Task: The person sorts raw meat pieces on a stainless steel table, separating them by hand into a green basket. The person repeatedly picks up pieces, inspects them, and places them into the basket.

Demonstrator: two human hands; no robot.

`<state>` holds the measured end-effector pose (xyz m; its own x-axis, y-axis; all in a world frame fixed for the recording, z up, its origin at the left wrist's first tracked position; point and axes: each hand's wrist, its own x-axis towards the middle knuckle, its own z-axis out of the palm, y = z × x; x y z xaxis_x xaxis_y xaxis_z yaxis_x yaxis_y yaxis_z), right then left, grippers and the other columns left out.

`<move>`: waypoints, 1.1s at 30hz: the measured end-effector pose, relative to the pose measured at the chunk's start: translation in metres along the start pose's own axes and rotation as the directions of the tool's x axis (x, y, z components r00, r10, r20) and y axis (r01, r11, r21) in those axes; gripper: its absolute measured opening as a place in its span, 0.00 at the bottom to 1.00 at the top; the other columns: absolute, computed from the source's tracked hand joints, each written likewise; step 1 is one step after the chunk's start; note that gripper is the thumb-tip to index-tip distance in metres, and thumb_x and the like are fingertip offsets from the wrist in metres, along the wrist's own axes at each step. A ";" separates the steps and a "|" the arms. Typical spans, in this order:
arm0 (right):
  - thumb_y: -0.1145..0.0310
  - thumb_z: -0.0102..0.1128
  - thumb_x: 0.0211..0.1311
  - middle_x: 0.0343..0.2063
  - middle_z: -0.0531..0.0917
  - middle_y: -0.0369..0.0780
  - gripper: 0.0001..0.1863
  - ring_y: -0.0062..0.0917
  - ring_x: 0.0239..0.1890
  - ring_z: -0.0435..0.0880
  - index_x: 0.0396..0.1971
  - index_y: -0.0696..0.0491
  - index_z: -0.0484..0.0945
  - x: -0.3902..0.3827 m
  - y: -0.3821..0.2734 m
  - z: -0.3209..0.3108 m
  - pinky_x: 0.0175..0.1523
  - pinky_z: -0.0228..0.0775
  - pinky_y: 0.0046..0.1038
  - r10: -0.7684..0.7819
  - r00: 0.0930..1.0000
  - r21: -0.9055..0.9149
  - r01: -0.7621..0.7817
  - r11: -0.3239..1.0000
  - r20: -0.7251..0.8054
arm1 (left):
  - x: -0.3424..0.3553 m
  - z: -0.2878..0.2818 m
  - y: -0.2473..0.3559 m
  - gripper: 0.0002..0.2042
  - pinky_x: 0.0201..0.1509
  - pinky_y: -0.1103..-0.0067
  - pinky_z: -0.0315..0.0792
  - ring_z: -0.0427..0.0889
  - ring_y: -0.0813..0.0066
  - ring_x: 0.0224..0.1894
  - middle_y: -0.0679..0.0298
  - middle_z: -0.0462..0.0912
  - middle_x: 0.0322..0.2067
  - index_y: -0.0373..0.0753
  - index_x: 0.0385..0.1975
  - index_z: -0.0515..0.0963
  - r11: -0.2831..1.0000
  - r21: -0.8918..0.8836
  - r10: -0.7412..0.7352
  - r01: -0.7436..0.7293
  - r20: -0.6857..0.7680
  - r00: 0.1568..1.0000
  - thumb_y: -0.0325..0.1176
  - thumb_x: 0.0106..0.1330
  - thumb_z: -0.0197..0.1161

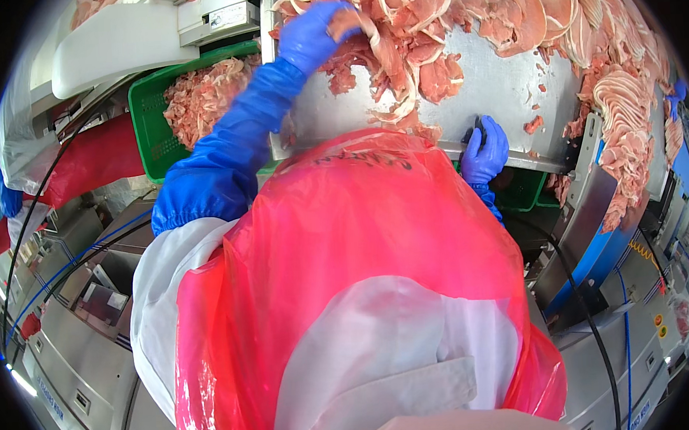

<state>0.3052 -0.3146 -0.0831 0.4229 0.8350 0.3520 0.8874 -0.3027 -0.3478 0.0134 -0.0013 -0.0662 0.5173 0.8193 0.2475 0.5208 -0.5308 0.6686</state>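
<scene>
My left hand (309,39), in a blue-violet glove and slightly blurred, is closed on a strip of sliced meat (383,51) at the upper left of the steel tray (501,78). The strip hangs from the fingers toward the loose slices below. My right hand (486,151), gloved alike, is at the tray's near edge with its fingers curled. Something dark shows between its thumb and fingers; I cannot make out what it is. A heap of thin pink meat slices (505,8) with pale fat rims spreads along the far side of the tray.
A green crate (147,136) of meat pieces stands left of the tray. Another green crate (521,186) sits below its near edge. More slices (624,122) lie in rows at right, beside a steel machine frame (585,202). A black cable (591,319) runs down at right.
</scene>
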 end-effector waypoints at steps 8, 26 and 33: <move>0.68 0.63 0.64 0.47 0.88 0.42 0.14 0.41 0.52 0.85 0.48 0.53 0.85 -0.002 0.001 -0.001 0.62 0.73 0.42 0.014 1.000 0.000 -0.014 1.000 -0.001 | 0.091 -0.071 0.069 0.14 0.47 0.81 0.73 0.79 0.78 0.42 0.63 0.82 0.43 0.31 0.48 0.80 0.759 -0.648 -0.079 -0.064 -0.189 0.979 0.35 0.72 0.67; 0.70 0.64 0.62 0.47 0.87 0.43 0.13 0.42 0.52 0.84 0.47 0.53 0.84 -0.002 0.001 -0.002 0.64 0.71 0.44 0.073 0.996 -0.023 -0.074 0.997 -0.045 | 0.002 0.089 0.211 0.22 0.73 0.50 0.58 0.71 0.60 0.68 0.64 0.75 0.63 0.52 0.59 0.78 0.726 -0.036 0.550 -0.687 0.631 0.548 0.49 0.67 0.64; 0.69 0.66 0.60 0.48 0.86 0.44 0.17 0.42 0.53 0.83 0.49 0.53 0.84 0.001 -0.001 -0.009 0.63 0.71 0.45 0.086 0.996 0.018 -0.086 0.996 0.029 | -0.017 0.137 0.087 0.25 0.72 0.54 0.61 0.67 0.57 0.72 0.60 0.73 0.66 0.54 0.63 0.76 0.813 0.152 0.477 -0.562 0.378 0.793 0.30 0.64 0.57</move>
<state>0.3068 -0.3178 -0.0742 0.4918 0.8189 0.2959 0.8443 -0.3653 -0.3922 0.1433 -0.0908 -0.1083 0.9157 0.3142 0.2503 0.2361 -0.9251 0.2975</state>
